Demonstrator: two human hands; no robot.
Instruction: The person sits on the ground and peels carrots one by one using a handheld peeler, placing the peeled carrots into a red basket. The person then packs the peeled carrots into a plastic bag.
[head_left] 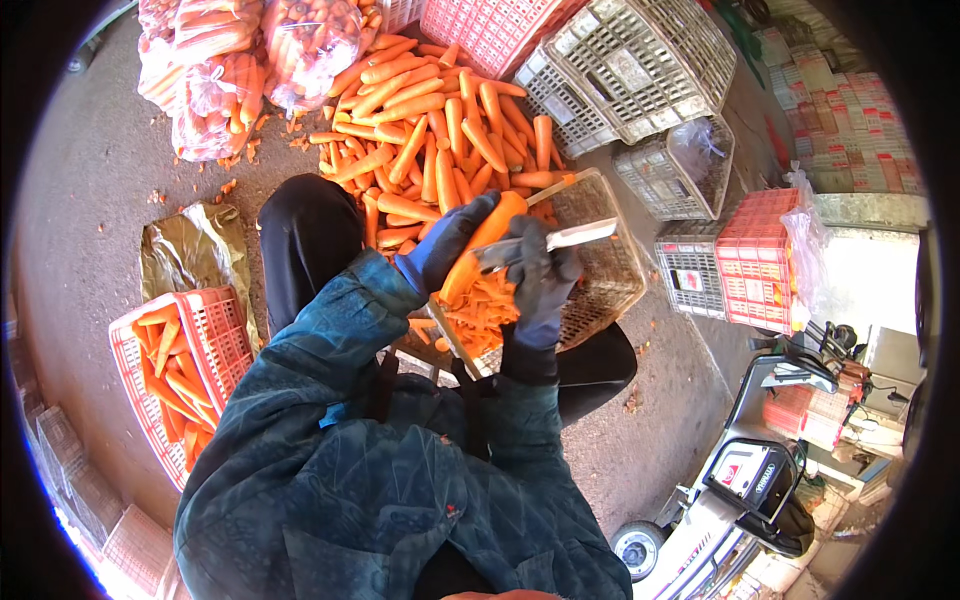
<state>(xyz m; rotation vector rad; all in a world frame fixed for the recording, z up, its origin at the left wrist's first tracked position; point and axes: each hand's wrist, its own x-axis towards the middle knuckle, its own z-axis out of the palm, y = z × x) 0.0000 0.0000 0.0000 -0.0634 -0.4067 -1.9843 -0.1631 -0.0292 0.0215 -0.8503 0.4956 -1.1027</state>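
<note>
My left hand, in a blue glove, is closed around a large carrot held at a slant above a dirty plastic crate. In my right hand, in a dark grey and blue glove, is a metal peeler. One end rests against the carrot, and the flat metal end sticks out to the right; my fingers hide its middle. Orange peelings lie in the crate between my knees. Just beyond my hands spreads a big heap of carrots.
At my left, a red crate holds carrots beside a crumpled brownish sheet. Bagged carrots lie far left. Stacked pale crates and a red crate stand right. A wheeled machine is at lower right.
</note>
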